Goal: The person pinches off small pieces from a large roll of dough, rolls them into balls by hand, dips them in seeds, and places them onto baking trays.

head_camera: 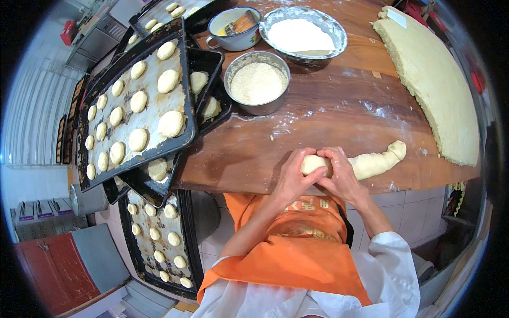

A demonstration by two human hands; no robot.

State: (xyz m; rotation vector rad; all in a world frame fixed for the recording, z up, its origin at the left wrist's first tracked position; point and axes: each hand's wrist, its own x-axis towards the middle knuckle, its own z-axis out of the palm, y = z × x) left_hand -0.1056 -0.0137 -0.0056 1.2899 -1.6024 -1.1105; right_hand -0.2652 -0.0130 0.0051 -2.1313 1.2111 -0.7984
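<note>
Both my hands meet over one end of a pale dough roll near the table's front edge. My left hand [294, 175] curls around the rounded end of the dough [313, 163], thumb pointing right. From the other side my right hand [342, 175] grips the same dough, its fingertips close to the left hand's. To the right of it, the tapering rest of the roll [373, 164] lies on the wooden table [338, 119], ending in a small knob. Whether the held part is joined to that rest is hidden behind my right hand.
Black baking trays [187, 139] with dough rounds [138, 101] overlap the table's left side. Further back stand a metal pot [258, 107] of pale grains, a bowl [339, 36] of white flour and an enamel mug [238, 43] holding a brush [241, 24]. A dough slab [437, 79] lies right.
</note>
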